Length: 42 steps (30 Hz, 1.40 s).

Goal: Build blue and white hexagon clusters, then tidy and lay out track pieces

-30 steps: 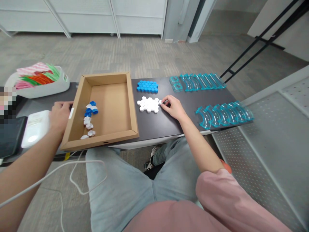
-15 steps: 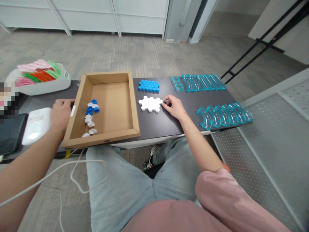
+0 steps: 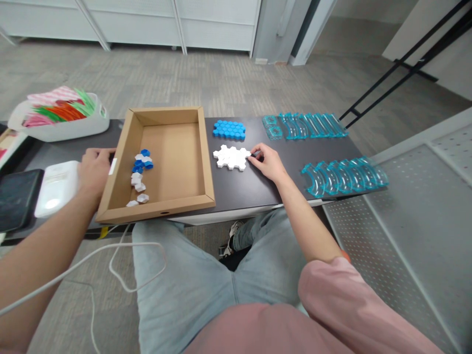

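White hexagonal pieces [image 3: 231, 157] lie joined side by side in a flat cluster on the dark table. My right hand [image 3: 268, 161] is at the cluster's right end, thumb and fingertips pinched on a white hexagonal piece at its edge. Behind it sits a neat block of blue hexagonal pieces [image 3: 229, 130]. My left hand [image 3: 94, 169] rests palm down beside the left wall of a shallow cardboard box [image 3: 208, 167], fingers extended towards that wall and holding nothing visible. Inside the box, loose blue pieces [image 3: 145, 153] and white pieces [image 3: 143, 198] lie along the left side.
Clear teal curved track pieces [image 3: 332, 177] and straight ones [image 3: 324, 126] lie in rows at the right. On the left stand a white basket [image 3: 66, 132] of colourful strips, a white device [image 3: 57, 189] and a black tablet-like object [image 3: 18, 199]. A white cable [image 3: 143, 244] crosses my lap.
The view has shifted very slightly. My right hand stays pinched at the white cluster's right end, and my left hand remains beside the box.
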Available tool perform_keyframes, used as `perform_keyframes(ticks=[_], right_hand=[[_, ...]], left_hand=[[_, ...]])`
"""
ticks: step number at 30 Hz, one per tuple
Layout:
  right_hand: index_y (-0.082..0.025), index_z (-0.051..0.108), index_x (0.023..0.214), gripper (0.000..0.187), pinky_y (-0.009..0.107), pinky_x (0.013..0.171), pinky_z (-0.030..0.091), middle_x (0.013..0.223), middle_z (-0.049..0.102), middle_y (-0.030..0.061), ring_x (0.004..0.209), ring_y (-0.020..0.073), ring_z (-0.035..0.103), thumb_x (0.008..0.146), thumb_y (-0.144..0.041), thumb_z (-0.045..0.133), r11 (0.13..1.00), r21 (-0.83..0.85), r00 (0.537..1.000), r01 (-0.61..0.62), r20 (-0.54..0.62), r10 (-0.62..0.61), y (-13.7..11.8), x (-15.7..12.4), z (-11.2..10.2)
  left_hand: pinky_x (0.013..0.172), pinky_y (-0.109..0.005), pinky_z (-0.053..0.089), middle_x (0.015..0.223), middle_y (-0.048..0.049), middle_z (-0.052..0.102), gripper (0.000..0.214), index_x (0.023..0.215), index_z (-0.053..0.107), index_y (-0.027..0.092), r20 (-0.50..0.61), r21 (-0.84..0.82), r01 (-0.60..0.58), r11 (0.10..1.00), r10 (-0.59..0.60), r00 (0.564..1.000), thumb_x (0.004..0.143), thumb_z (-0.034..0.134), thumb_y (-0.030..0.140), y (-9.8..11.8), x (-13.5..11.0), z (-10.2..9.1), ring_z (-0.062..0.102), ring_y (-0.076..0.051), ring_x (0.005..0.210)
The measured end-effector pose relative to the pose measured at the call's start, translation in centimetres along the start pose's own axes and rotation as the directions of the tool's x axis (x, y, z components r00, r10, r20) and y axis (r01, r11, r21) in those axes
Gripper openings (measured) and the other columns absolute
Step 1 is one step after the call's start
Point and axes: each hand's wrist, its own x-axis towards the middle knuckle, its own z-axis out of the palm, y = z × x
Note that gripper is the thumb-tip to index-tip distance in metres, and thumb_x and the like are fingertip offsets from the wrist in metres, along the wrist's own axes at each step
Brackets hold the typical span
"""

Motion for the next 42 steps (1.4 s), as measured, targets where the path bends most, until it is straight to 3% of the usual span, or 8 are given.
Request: perform_keyframes(ticks=[11, 18, 23, 28, 32, 35, 40, 42], right_hand=[[-0.027, 0.067, 0.105, 0.026, 0.039, 0.083, 0.056, 0.108, 0.079, 0.0054, 0.077, 0.0205, 0.064, 0.095, -0.049, 0.077, 0.999, 0.048, 0.998, -0.014, -0.057, 0.017, 0.3, 0.1, -0.2], [-0.027, 0.067, 0.105, 0.031, 0.038, 0.081, 0.055, 0.101, 0.076, 0.0034, 0.08, 0.0215, 0.064, 0.101, -0.058, 0.068, 0.995, 0.088, 0.994, -0.041, -0.099, 0.049, 0.5, 0.2, -0.6], [-0.028, 0.069, 0.1, 0.035, 0.039, 0.077, 0.055, 0.093, 0.074, 0.003, 0.077, 0.0219, 0.06, 0.097, -0.062, 0.073, 0.999, 0.047, 0.993, 0.001, -0.115, 0.004, -0.4, -0.3, -0.7], [-0.028, 0.071, 0.097, 0.034, 0.041, 0.078, 0.055, 0.094, 0.075, 0.0048, 0.079, 0.0236, 0.061, 0.099, -0.062, 0.074, 0.997, -0.001, 0.995, 0.08, -0.062, -0.08, -3.7, 0.0, 0.1], [-0.027, 0.075, 0.105, 0.027, 0.043, 0.084, 0.057, 0.101, 0.077, 0.0076, 0.085, 0.0248, 0.064, 0.108, -0.054, 0.071, 0.969, 0.013, 0.966, 0.246, 0.079, -0.247, -9.7, 1.8, 2.8], [-0.026, 0.078, 0.112, 0.02, 0.04, 0.088, 0.058, 0.107, 0.077, 0.0081, 0.092, 0.0245, 0.067, 0.114, -0.043, 0.067, 0.903, 0.105, 0.846, 0.418, 0.318, -0.428, -15.1, 3.5, 6.6], [-0.025, 0.079, 0.129, 0.026, 0.038, 0.1, 0.059, 0.128, 0.076, 0.0074, 0.112, 0.0237, 0.072, 0.106, -0.015, 0.071, 0.778, 0.32, 0.42, 0.541, 0.698, -0.579, -21.3, 5.5, 14.5], [-0.023, 0.079, 0.128, 0.031, 0.038, 0.105, 0.058, 0.128, 0.075, 0.0077, 0.118, 0.0246, 0.071, 0.101, -0.009, 0.073, 0.758, 0.319, 0.338, 0.569, 0.749, -0.569, -22.2, 6.0, 16.9]], left_hand=[[0.131, -0.062, 0.045, 0.166, -0.0309, 0.053, 0.08, 0.172, 0.057, 0.007, 0.015, 0.007, -0.025, 1.0, 0.025, 1.0, 0.108, 0.029, 0.045, -0.1, -0.2, -0.1, 0.051, -0.048, 0.153], [0.132, -0.059, 0.043, 0.164, -0.0287, 0.055, 0.077, 0.169, 0.061, 0.013, -0.016, -0.063, -0.017, 0.998, 0.016, 1.0, 0.111, 0.037, 0.057, -0.1, -0.5, 0.0, 0.052, -0.046, 0.15], [0.129, -0.061, 0.043, 0.166, -0.0311, 0.055, 0.071, 0.17, 0.061, 0.011, -0.02, -0.102, -0.045, 0.994, 0.043, 0.999, 0.11, 0.042, 0.045, 0.3, -0.9, -0.3, 0.053, -0.048, 0.15], [0.132, -0.061, 0.038, 0.17, -0.0333, 0.051, 0.077, 0.172, 0.06, 0.007, -0.004, -0.139, -0.045, 0.989, 0.045, 0.999, 0.112, 0.037, 0.05, 0.5, -1.1, -0.5, 0.049, -0.049, 0.156], [0.133, -0.062, 0.036, 0.171, -0.0335, 0.051, 0.078, 0.171, 0.06, 0.006, -0.017, -0.188, -0.056, 0.981, 0.054, 0.998, 0.114, 0.038, 0.054, 0.4, -1.1, -0.3, 0.047, -0.049, 0.157], [0.133, -0.061, 0.035, 0.171, -0.0331, 0.052, 0.078, 0.17, 0.06, 0.006, -0.035, -0.205, -0.073, 0.976, 0.067, 0.997, 0.116, 0.036, 0.056, 0.2, -1.2, -0.1, 0.047, -0.048, 0.158], [0.131, -0.058, 0.037, 0.169, -0.029, 0.055, 0.072, 0.169, 0.063, 0.011, -0.085, -0.185, -0.085, 0.979, 0.07, 0.994, 0.115, 0.039, 0.052, -0.1, -1.0, 0.8, 0.05, -0.046, 0.157], [0.13, -0.056, 0.039, 0.167, -0.0267, 0.058, 0.071, 0.167, 0.066, 0.016, -0.119, -0.178, -0.069, 0.982, 0.048, 0.992, 0.112, 0.044, 0.054, -0.2, -0.8, 1.2, 0.053, -0.047, 0.156]])
